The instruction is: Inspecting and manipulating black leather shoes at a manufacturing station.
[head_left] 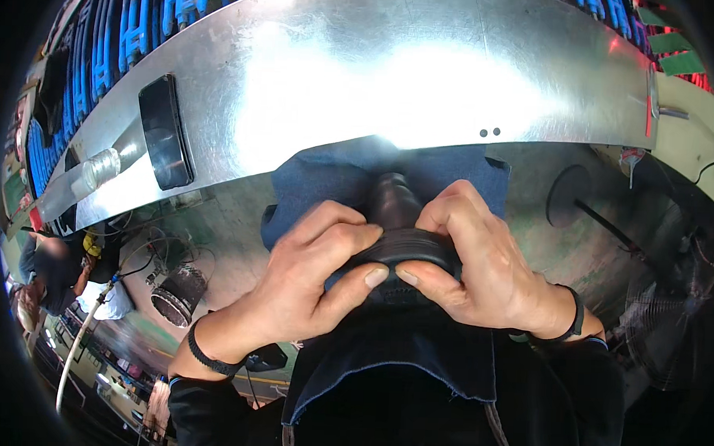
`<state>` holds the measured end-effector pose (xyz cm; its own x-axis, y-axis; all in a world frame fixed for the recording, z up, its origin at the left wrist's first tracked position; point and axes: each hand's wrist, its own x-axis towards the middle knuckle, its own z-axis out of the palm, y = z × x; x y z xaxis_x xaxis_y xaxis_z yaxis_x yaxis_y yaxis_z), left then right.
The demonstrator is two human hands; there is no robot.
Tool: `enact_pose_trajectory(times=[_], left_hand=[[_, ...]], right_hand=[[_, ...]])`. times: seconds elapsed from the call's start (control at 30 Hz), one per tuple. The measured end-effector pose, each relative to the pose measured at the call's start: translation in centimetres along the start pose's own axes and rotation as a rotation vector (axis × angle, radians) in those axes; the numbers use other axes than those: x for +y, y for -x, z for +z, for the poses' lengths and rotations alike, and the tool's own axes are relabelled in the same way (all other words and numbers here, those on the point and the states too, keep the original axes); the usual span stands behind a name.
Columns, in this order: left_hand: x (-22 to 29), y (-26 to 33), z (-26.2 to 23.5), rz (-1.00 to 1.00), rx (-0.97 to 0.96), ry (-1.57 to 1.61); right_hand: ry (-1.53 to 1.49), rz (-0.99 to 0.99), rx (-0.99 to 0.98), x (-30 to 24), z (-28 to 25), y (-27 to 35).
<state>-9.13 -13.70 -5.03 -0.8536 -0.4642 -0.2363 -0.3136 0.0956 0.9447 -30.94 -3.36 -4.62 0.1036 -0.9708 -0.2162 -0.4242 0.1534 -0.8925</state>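
A black, ribbed, rubber-looking round part [410,247] is held in front of my body, below the table's near edge. Its narrower, rounded section [394,199] points away from me. My left hand [312,272] pinches the left side of its thick rim, thumb on the near face and fingers curled over the far side. The same kind of grip shows in my right hand [489,263] on the right side. Both thumb tips almost meet at the middle of the rim. Dark blue denim cloth [307,178] lies behind and under the part. The part's underside is hidden.
A shiny metal table [355,42] curves across the front, with a black phone [167,130] and a clear roll [101,168] at its left. Blue racks [103,57] stand beyond. A dirty bucket [178,297] and another person [55,271] are at left; a fan [668,328] is right.
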Motion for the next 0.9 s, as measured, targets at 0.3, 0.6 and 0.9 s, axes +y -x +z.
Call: enact_pose_trajectory(times=[0.3, 0.6, 0.9], left_hand=[[1.7, 2.8, 1.5, 0.321, 0.046, 0.037], [2.1, 7.5, 7.2, 0.496, 0.121, 0.099], [6.5, 10.3, 9.3, 0.572, 0.323, 0.034]], right_hand=[[-0.521, -0.024, -0.133, -0.1, -0.2, 2.8], [-0.562, -0.399, 0.012, -3.1, 4.3, 8.4], [-0.288, -0.547, 0.287, -8.1, 5.1, 11.2]])
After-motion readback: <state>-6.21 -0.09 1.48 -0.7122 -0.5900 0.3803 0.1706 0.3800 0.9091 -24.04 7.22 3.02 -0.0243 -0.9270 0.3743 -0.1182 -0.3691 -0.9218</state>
